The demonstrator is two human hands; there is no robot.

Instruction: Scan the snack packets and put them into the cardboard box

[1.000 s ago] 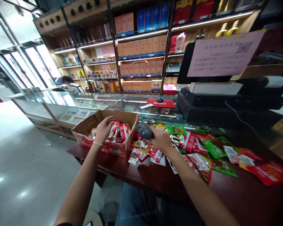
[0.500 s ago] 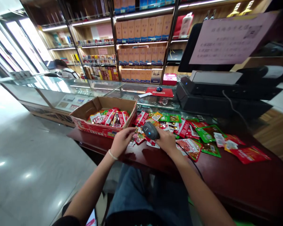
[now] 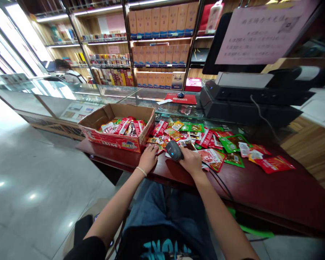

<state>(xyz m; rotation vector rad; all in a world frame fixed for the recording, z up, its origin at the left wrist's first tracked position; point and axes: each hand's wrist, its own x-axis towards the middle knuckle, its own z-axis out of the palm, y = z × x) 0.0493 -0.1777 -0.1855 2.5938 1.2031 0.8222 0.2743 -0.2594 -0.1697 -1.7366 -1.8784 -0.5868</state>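
My right hand (image 3: 191,161) grips a dark barcode scanner (image 3: 174,150) with a blue light, held over the near edge of a dark red table (image 3: 260,187). My left hand (image 3: 148,157) reaches to the small snack packets (image 3: 158,142) lying just in front of a cardboard box (image 3: 97,124); its fingers curl down on them, and whether it grips one is hidden. The box holds several red snack packets (image 3: 127,127). Many red and green snack packets (image 3: 222,144) lie spread over the table to the right of the scanner.
A black cash register (image 3: 249,104) with a screen and a pink paper notice (image 3: 262,32) stands at the back right. Glass counters (image 3: 70,97) run left behind the box. Shelves of boxed goods (image 3: 159,54) fill the back wall. A person (image 3: 65,72) sits far left.
My left hand has left the box and come down to the packets in front of it. My right hand with the scanner has drawn back toward the table's near edge. The view has tilted down.
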